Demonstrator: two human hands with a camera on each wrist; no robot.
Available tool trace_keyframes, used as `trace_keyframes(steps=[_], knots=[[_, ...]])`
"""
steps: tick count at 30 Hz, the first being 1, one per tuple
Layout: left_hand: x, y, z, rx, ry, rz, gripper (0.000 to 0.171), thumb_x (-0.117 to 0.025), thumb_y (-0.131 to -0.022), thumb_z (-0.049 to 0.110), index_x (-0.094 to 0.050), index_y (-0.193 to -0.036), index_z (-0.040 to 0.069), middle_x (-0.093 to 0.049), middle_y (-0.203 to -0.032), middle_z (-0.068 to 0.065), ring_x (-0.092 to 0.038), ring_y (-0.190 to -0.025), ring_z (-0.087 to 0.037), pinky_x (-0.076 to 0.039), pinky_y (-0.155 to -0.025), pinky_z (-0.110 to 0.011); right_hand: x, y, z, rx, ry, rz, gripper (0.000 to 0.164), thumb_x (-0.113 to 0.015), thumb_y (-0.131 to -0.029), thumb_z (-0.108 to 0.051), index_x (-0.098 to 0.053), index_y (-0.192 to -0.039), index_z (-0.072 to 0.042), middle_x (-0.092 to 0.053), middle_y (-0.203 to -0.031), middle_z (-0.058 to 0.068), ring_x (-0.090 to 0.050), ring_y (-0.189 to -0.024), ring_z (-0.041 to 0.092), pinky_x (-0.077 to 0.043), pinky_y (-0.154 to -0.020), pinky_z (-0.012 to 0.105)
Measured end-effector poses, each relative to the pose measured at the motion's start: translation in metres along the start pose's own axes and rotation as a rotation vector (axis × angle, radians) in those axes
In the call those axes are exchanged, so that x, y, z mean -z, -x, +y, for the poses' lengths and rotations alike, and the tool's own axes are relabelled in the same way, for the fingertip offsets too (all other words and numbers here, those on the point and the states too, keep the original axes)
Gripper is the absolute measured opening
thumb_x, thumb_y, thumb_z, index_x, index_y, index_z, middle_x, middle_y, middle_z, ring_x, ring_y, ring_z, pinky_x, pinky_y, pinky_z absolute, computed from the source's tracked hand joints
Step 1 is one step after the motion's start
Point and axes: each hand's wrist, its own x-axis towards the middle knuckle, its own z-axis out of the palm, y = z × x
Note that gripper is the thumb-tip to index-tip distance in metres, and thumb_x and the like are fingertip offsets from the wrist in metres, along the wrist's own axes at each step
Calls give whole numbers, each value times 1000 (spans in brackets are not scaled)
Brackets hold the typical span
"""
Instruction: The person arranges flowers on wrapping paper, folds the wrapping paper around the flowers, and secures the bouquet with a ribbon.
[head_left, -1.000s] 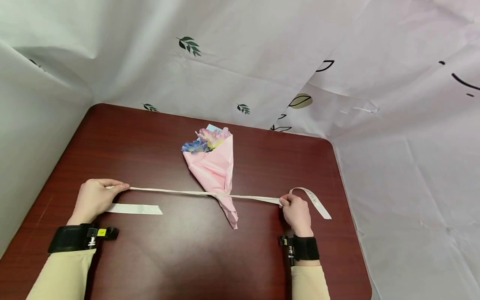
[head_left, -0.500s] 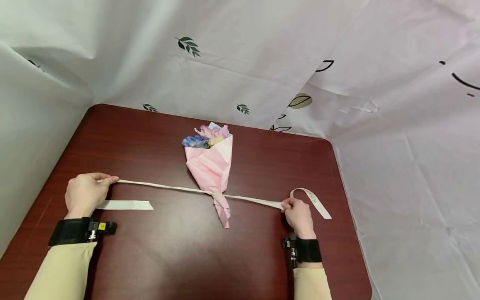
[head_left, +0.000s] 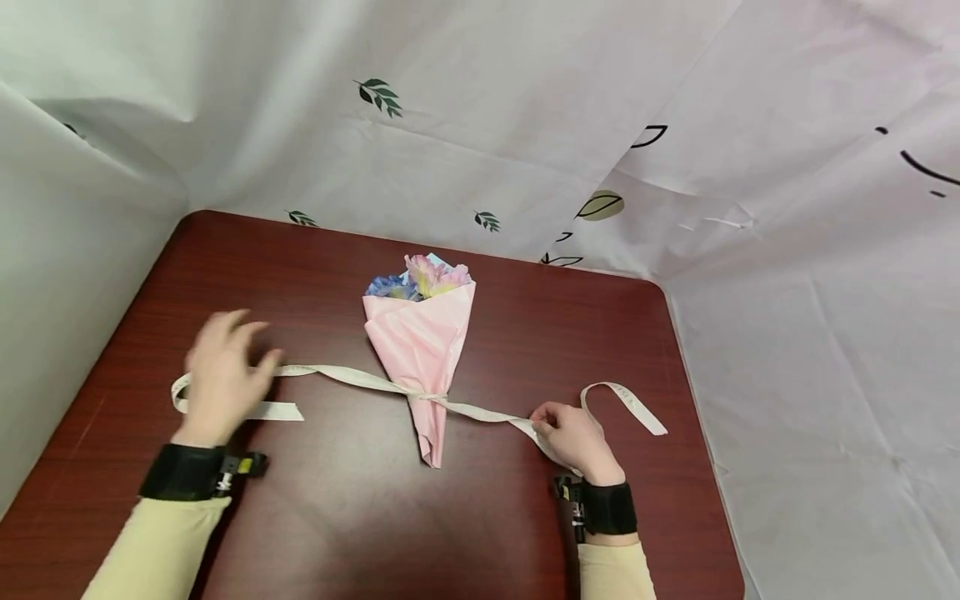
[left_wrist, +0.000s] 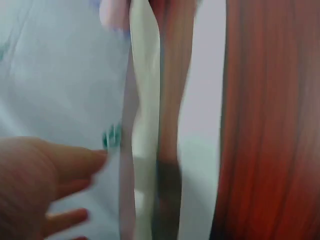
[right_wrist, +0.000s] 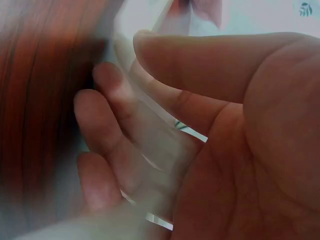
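Observation:
A small bouquet (head_left: 423,333) in pink wrapping, with blue and pink flowers at its top, lies mid-table. An off-white ribbon (head_left: 356,377) crosses its narrow lower part and is looped around it. My left hand (head_left: 223,379) hovers over the ribbon's left length with fingers spread, holding nothing; in the left wrist view two ribbon lengths (left_wrist: 202,120) run beside the fingers. My right hand (head_left: 573,437), its fingers loosely bent, is at the slack right length. In the right wrist view blurred ribbon passes by the thumb (right_wrist: 195,62) and across the fingers; no firm pinch shows.
Both ribbon tails rest on the dark red wooden table (head_left: 360,517): a straight left end (head_left: 277,411) and a curved right end (head_left: 633,406). White patterned sheeting (head_left: 450,142) hangs behind the table and at both sides.
The taut ribbon has gone slack and wavy. My left hand has let go of it, spread its fingers and moved right. My right hand has shifted left and loosened. The bouquet has turned slightly.

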Motion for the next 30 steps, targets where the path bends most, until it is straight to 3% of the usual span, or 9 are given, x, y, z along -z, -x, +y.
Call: trace_keyframes(steps=[2,4,6,9,12,15,22,25,30], knots=[[-19,2,26,-167,67,-27,40,-76,-86,10,-65,-123,-2,-57,-135,-23,-45,-133,-44,-33,-107,-62,-3,1,-4,30,15,30,7,-69,-94,-16,-74,-95,-21,-64,-78,-9,-56,-68,11,-45,-66,35],[-39,6,52,-294,123,-108,40,-76,-88,14,-66,-124,0,-61,-132,-20,-51,-130,-41,-36,-108,-57,-6,2,-10,78,22,60,13,-70,-93,-16,-74,-105,-18,-68,-92,-5,-63,-83,15,-50,-75,38],[-56,11,74,-361,143,-183,37,-75,-91,18,-66,-124,3,-64,-128,-15,-54,-128,-37,-37,-108,-54,-10,1,-21,147,30,93,26,-73,-91,-20,-73,-116,-15,-69,-110,1,-64,-104,21,-50,-89,41],[-73,14,94,-409,121,-224,33,-76,-92,23,-68,-120,7,-66,-119,-9,-56,-122,-32,-39,-106,-52,-20,-7,-45,291,22,113,41,-77,-90,-29,-70,-126,-12,-66,-127,5,-56,-125,28,-44,-104,46],[-82,13,102,-426,97,-211,26,-78,-90,22,-69,-111,10,-66,-106,-4,-57,-111,-28,-40,-101,-51,-35,-18,-68,399,30,131,36,-77,-91,-35,-73,-121,-16,-71,-119,0,-60,-119,22,-47,-100,42],[-87,14,103,-423,92,-208,18,-78,-89,22,-68,-100,12,-66,-95,0,-59,-98,-23,-42,-92,-49,-48,-26,-83,419,48,175,18,-74,-93,-35,-77,-106,-22,-74,-101,-8,-66,-102,16,-52,-89,37],[-90,19,99,-417,54,-248,17,-75,-92,21,-61,-86,15,-56,-89,1,-57,-82,-20,-40,-65,-38,-56,-26,-89,284,17,213,11,-71,-96,-34,-73,-88,-27,-68,-82,-12,-64,-77,10,-52,-69,32],[-86,17,95,-383,36,-234,22,-75,-90,14,-56,-80,15,-55,-85,3,-55,-78,-20,-39,-63,-38,-54,-26,-84,185,12,242,15,-73,-94,-34,-69,-80,-29,-64,-73,-12,-61,-68,11,-49,-60,33],[-77,11,89,-320,43,-249,29,-74,-86,1,-54,-71,16,-52,-70,7,-55,-76,-19,-42,-65,-38,-49,-25,-75,52,12,220,19,-74,-91,-34,-65,-74,-33,-61,-69,-12,-62,-68,15,-48,-59,38]])
